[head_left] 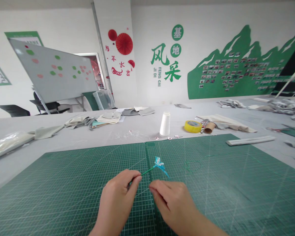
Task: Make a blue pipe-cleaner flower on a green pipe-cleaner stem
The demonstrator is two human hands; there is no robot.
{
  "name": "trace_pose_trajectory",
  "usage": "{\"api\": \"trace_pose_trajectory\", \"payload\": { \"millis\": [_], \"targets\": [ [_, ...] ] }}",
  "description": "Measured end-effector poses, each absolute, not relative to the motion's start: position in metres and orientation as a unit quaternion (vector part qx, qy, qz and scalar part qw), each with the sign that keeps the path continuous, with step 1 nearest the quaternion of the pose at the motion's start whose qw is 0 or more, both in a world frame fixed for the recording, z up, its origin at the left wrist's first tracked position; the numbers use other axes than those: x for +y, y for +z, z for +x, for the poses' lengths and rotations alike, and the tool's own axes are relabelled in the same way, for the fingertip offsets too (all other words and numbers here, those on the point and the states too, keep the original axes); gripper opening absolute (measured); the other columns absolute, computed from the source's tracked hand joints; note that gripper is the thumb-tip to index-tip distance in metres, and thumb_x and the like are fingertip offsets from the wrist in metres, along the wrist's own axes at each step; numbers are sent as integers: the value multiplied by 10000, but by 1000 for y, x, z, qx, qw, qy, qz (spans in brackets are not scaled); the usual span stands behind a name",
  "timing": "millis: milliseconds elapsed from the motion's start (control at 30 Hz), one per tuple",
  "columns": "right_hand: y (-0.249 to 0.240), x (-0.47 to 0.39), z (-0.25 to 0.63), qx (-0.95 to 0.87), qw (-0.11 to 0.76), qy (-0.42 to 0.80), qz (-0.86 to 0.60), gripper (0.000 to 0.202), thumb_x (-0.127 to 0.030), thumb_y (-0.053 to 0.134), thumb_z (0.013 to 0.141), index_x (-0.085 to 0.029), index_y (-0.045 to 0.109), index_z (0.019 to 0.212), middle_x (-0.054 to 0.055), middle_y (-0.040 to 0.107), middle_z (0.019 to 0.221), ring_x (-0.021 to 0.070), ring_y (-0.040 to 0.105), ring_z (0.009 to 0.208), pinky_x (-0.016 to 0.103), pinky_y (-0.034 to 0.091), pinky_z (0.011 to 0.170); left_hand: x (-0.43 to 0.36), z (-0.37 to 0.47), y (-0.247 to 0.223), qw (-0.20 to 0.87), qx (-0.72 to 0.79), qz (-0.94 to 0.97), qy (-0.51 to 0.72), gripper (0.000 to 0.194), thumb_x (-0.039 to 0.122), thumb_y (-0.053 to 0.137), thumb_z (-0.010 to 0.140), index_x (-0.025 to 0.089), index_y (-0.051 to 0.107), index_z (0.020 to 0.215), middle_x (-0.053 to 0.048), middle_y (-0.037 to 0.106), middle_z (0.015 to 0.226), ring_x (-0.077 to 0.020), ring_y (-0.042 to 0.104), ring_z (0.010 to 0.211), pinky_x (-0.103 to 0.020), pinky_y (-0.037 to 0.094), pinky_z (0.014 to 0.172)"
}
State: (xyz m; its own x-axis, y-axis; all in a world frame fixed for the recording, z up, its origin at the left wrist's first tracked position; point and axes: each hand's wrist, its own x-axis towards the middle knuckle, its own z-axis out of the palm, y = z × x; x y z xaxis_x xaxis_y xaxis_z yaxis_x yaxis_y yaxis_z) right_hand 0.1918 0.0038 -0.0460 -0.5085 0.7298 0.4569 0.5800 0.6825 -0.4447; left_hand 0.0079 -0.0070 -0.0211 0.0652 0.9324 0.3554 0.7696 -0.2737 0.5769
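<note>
A small blue flower [159, 164] with whitish, beaded-looking petals sits at the tip of a green stem [147, 171]. My left hand [120, 200] pinches the stem's lower end between thumb and forefinger, so the flower points up and to the right. Just below and right of the flower, my right hand [174, 201] is closed with thumb and forefinger pressed together; whatever lies between those fingertips is too small to make out. Both hands are above the green cutting mats [71, 183], near the seam between them. Loose green thread [193, 165] lies on the right mat.
Beyond the mats stand a white thread cone [165, 124], a yellow tape roll [192, 126] and a cardboard tube [209, 127]. A rolled pale cloth [250, 140] rests across the right mat's back edge. Fabric scraps [109, 117] lie farther back.
</note>
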Motion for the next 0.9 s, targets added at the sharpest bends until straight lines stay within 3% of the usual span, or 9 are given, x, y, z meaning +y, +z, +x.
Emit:
{"api": "trace_pose_trajectory", "payload": {
  "millis": [333, 467, 633, 900],
  "targets": [
    [-59, 20, 184, -695, 389, 438, -416, 225, -321, 580, 871, -195, 640, 694, -50, 420, 554, 123, 386, 534, 250, 296, 518, -8, 11, -16, 154, 528, 739, 390, 162, 205, 547, 893, 228, 692, 823, 18, 678, 723, -155, 625, 656, -248, 456, 614],
    [-68, 30, 189, -631, 416, 534, -378, 242, -400, 627, 838, -186, 684, 741, -39, 451, 590, 131, 395, 573, 259, 309, 546, -8, 12, -14, 166, 505, 751, 392, 163, 201, 558, 890, 224, 691, 799, 21, 668, 692, -144, 605, 620, -236, 436, 584],
    [-61, 36, 197, -630, 428, 533, -368, 217, -384, 679, 790, -183, 705, 713, -23, 538, 613, 135, 436, 589, 260, 325, 562, -10, 13, -13, 189, 484, 774, 362, 176, 182, 555, 899, 220, 694, 797, 21, 652, 683, -141, 598, 628, -240, 420, 592],
    [-60, 50, 210, -656, 355, 594, -301, 213, -394, 729, 753, -185, 752, 716, -9, 614, 616, 124, 479, 574, 264, 359, 574, -13, 16, -8, 227, 427, 826, 291, 174, 140, 592, 894, 217, 706, 787, 19, 645, 689, -142, 605, 670, -228, 414, 624]
  ]
}}
